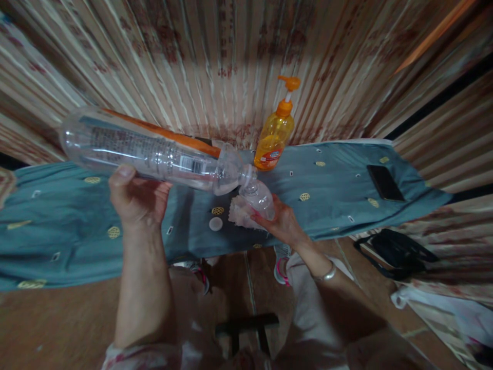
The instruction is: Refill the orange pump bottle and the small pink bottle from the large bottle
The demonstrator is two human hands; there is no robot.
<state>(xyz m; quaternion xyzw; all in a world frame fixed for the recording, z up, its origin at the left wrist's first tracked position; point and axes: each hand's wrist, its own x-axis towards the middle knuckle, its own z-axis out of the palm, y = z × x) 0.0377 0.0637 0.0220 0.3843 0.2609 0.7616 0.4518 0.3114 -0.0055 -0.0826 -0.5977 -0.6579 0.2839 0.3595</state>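
My left hand (140, 198) grips a large clear plastic bottle (154, 149) from below. This bottle lies tipped on its side, its neck pointing right and slightly down, and an orange band runs along it. In my right hand (283, 221) is a small clear bottle (260, 198), tilted so that its mouth meets the large bottle's mouth. Under the small bottle, a pale cloth (242, 213) with a jagged edge rests on the table. A round whitish cap (215, 223) lies left of the cloth. Whether liquid passes between the mouths, I cannot tell.
An orange pump bottle (273, 139) stands behind the small bottle on the patterned teal tablecloth (331, 190). Toward the right end lies a black phone (385, 182). Pleated curtains (215, 61) hang behind. A black bag (396, 252) sits on the floor at right.
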